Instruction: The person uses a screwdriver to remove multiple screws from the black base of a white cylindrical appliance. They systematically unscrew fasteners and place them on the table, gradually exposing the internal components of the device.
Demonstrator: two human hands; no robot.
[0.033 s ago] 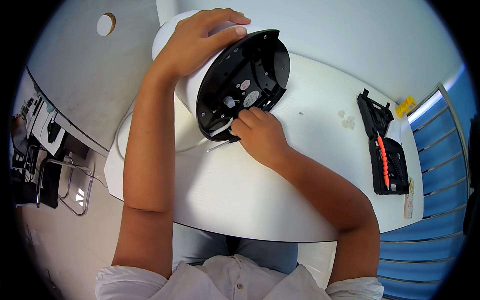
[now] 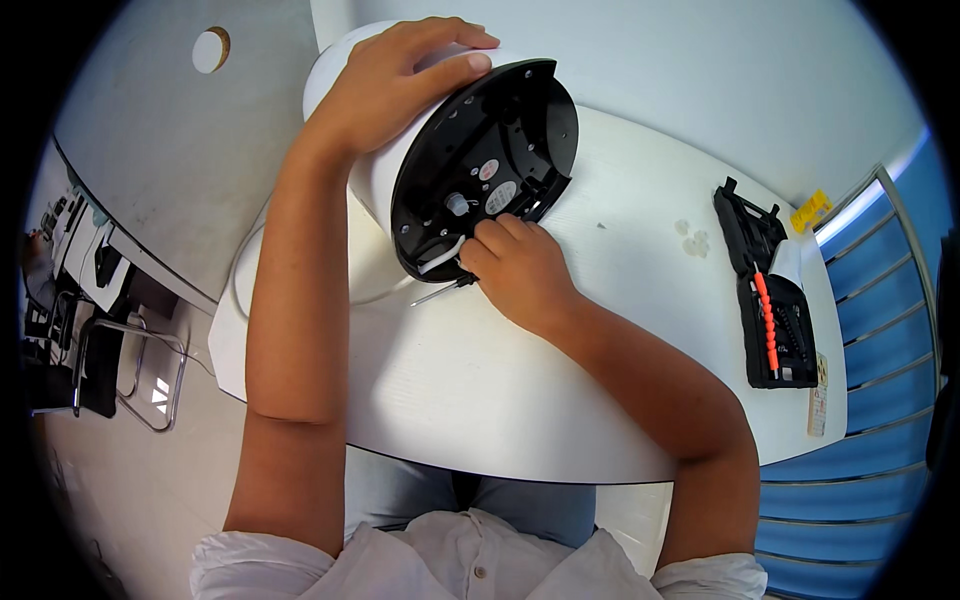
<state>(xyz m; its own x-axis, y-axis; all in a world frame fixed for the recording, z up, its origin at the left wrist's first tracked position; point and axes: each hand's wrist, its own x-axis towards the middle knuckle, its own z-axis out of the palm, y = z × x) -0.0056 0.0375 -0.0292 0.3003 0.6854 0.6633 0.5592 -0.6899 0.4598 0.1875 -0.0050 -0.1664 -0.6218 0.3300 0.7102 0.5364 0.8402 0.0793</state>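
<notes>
Head view: you have a white, smooth, rounded housing (image 2: 375, 190) tipped over at the far edge of the table (image 2: 450, 400), left of its middle, the black, round, hollow plastic base (image 2: 440, 165) facing you and toward the right edge. Your left hand (image 2: 405, 70) lies over the top of the housing, thumb apart from the fingers and its tip by the black rim; bracing, by the look of it. Your right hand (image 2: 525, 265) is at the base's near, lower rim, fingers curled and close together, beside a short white cord (image 2: 440, 257) inside; tips hidden, so cannot tell whether they pinch it. A slim screwdriver with a metal shaft (image 2: 435, 293) juts out under that hand toward the near edge; whether the palm grips it, unclear. Step in hand, as judged: handwork at the cord's place in the base. The next move seems to call for a steady left hand and a clear sight of the cord. Open black plastic tool case (image 2: 795, 345) with an orange ridged rod (image 2: 768, 320) by the right edge.
</notes>
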